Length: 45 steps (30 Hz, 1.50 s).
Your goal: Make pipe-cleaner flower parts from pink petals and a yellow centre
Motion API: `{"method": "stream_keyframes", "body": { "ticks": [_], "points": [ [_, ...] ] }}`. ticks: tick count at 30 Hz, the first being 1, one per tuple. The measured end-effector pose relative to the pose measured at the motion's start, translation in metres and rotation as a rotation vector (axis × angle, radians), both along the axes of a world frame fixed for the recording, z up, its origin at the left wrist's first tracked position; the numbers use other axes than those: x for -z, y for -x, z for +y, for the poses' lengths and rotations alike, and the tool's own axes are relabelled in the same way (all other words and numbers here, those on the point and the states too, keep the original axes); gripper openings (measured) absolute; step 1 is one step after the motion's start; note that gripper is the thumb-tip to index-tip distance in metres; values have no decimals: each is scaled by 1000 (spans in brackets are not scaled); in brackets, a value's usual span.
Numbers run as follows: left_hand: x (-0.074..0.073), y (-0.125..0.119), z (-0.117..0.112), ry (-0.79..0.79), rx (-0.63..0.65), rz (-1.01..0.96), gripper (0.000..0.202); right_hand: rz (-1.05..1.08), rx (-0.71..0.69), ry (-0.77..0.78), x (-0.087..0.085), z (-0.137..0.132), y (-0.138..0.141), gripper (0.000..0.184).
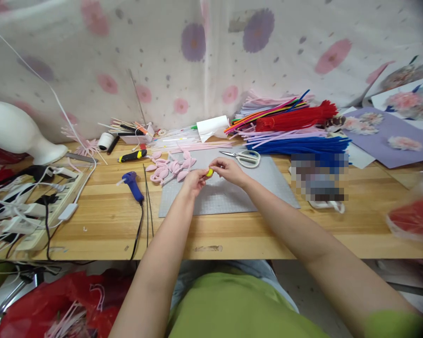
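My left hand and my right hand meet over the grey cutting mat. Both pinch a small yellow piece between their fingertips. Just left of the hands lies a cluster of pink pipe-cleaner petals on thin stems. White-handled scissors lie on the mat right behind my right hand.
A blue glue gun and thin wires lie left of the mat. Stacked pipe cleaners in red, blue and pink fill the back right. A power strip with cables sits at the left edge, a white vase-like form behind it.
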State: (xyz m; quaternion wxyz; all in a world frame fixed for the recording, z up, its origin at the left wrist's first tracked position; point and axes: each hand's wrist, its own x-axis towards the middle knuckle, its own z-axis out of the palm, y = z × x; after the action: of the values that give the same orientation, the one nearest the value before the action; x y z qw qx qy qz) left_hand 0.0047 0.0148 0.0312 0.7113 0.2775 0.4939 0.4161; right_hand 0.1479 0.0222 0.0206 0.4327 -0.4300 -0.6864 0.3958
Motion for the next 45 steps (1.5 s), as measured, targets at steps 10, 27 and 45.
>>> {"method": "stream_keyframes", "body": {
  "ticks": [10, 27, 45],
  "points": [
    [-1, 9, 8, -121, 241, 143, 13, 8, -218, 158, -22, 11, -14, 15],
    [-6, 8, 17, -101, 356, 110, 13, 109, -315, 222, -23, 15, -20, 18],
    [3, 13, 18, -276, 105, 191, 13, 410, -236, 474, 1, 21, -3, 30]
  ]
}}
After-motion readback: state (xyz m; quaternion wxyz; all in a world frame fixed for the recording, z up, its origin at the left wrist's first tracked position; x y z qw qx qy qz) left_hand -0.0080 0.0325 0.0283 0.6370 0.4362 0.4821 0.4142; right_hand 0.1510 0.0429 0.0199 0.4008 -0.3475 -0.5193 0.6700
